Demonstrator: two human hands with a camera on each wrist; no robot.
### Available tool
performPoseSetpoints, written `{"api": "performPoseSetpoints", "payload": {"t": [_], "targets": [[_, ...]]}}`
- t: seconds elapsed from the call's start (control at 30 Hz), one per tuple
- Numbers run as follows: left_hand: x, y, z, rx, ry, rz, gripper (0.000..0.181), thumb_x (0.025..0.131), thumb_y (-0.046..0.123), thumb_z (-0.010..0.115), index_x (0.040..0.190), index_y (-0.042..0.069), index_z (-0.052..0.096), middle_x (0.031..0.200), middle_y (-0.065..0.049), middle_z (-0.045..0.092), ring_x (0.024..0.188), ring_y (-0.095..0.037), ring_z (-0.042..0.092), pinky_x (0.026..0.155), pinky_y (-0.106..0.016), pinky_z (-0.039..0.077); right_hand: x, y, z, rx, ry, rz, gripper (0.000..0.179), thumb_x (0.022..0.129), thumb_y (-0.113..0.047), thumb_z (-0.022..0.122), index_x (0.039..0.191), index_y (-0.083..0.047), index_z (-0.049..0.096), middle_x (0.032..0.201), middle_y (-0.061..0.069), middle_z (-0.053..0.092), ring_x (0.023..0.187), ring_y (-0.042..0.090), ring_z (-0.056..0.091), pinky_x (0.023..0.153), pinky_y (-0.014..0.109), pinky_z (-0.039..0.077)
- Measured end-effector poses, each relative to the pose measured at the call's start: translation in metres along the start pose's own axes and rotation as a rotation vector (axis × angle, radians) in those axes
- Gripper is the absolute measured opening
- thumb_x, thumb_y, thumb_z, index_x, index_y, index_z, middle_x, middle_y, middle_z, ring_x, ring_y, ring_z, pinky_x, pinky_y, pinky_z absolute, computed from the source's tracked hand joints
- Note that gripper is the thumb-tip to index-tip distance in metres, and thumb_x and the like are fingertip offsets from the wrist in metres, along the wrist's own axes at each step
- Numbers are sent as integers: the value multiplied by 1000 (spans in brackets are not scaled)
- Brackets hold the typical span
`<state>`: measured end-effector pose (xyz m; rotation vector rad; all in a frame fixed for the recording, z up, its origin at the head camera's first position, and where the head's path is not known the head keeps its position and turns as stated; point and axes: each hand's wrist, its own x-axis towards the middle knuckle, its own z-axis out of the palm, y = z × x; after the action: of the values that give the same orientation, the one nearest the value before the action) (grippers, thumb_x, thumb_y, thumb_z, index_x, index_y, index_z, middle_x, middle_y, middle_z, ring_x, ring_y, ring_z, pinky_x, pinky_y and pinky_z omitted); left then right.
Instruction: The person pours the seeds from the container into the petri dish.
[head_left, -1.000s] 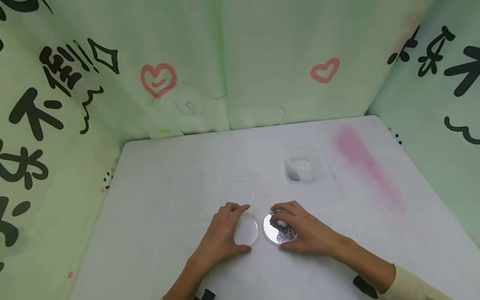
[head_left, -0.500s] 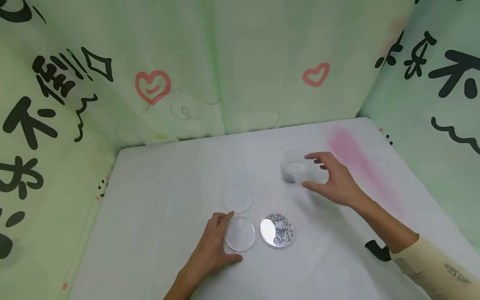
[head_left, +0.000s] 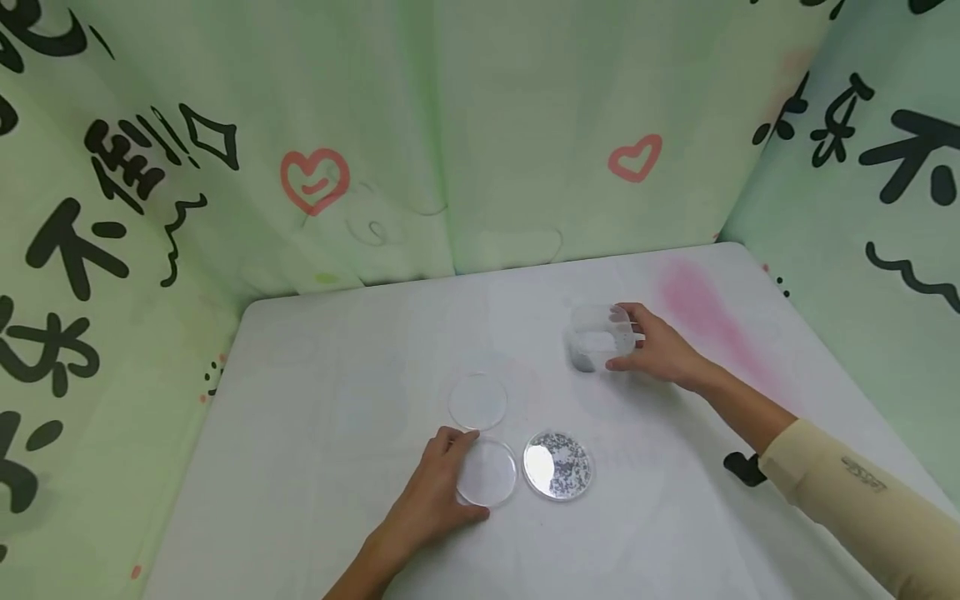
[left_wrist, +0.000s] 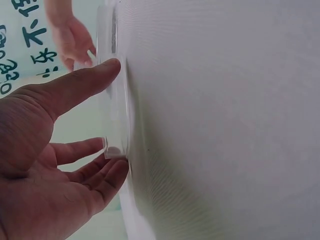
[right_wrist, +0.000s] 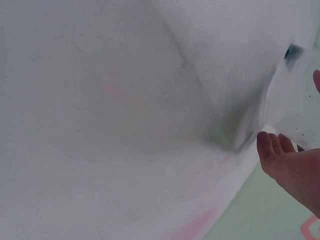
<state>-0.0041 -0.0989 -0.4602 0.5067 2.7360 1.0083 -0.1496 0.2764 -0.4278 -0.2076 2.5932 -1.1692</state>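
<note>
My left hand holds a clear round petri dish by its rim on the white table, thumb at the near side and fingers at the far side. In the left wrist view the thumb and fingers touch the edge of this dish. A clear flat disc, apparently a lid, lies just behind it. To its right sits a round dish with dark speckled bits in it. Farther back, my right hand grips a clear plastic tub from its right side; some grey stuff shows low in the tub.
A white cloth covers the table, with a pink stain at the back right. Green curtains with black writing and red hearts stand along the back and both sides.
My right hand has left the speckled dish, reached back to the right and closed on the clear tub. The left hand has stayed at the petri dish.
</note>
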Motion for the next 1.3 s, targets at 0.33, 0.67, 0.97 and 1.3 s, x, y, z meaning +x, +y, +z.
{"api": "performPoseSetpoints", "payload": {"t": [0.33, 0.67, 0.97, 1.3], "targets": [[1, 1, -4, 12, 23, 45, 91, 60, 12, 100, 140, 1, 58, 128, -7, 55, 118, -26, 57, 101, -45, 54, -7, -2, -1, 129, -4, -11, 94, 84, -12, 86, 156, 0, 28, 161, 23, 38, 152, 47, 31, 120, 62, 33], [-1, 0, -4, -11, 34, 46, 90, 59, 11, 100, 139, 1, 59, 127, -7, 55, 117, -26, 58, 100, -47, 54, -25, -18, 11, 185, 8, -152, 88, 80, -3, 87, 150, -1, 34, 152, 23, 45, 148, 44, 39, 121, 62, 30], [2, -1, -4, -9, 37, 44, 91, 57, 11, 101, 138, 1, 60, 126, -7, 56, 117, -26, 58, 101, -47, 54, -36, -38, 35, 124, 21, -308, 85, 75, 1, 87, 148, -4, 43, 146, 17, 51, 137, 33, 47, 118, 55, 36], [3, 0, -4, 7, 32, 33, 91, 57, 12, 102, 138, 2, 60, 125, -8, 56, 115, -26, 59, 100, -47, 54, -45, -60, 64, -24, 40, -427, 89, 67, 1, 86, 146, -14, 49, 144, 4, 56, 130, 25, 55, 111, 53, 44]]}}
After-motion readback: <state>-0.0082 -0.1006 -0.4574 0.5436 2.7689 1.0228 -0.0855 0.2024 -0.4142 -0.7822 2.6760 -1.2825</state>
